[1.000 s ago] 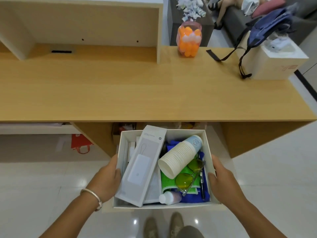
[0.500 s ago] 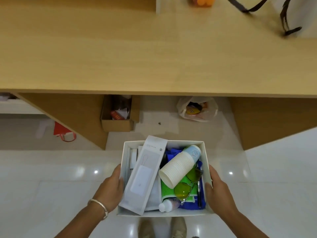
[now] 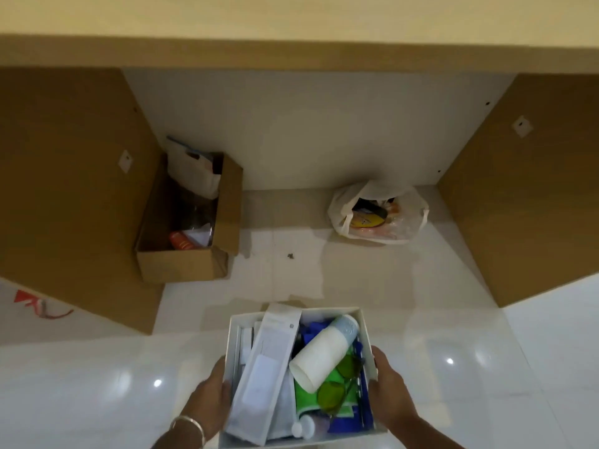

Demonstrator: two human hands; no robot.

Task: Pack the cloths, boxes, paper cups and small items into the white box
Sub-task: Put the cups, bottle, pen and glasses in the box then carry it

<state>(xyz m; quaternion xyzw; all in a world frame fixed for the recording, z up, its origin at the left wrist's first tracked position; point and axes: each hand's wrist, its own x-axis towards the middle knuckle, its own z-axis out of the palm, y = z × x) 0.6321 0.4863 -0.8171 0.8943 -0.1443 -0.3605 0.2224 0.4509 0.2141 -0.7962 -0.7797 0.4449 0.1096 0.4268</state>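
Carrying step: white box (image 3: 364, 322), packed, held above the floor before the desk (image 3: 291, 53) opening. Left hand (image 3: 207, 403) and right hand (image 3: 390, 393) clamp opposite walls. Paper cups (image 3: 321, 354) inside. Next: set it down level.

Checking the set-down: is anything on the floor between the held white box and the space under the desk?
Nothing large: the white box faces bare tile. Cardboard box sits left, plastic bag right, a small dark speck between.
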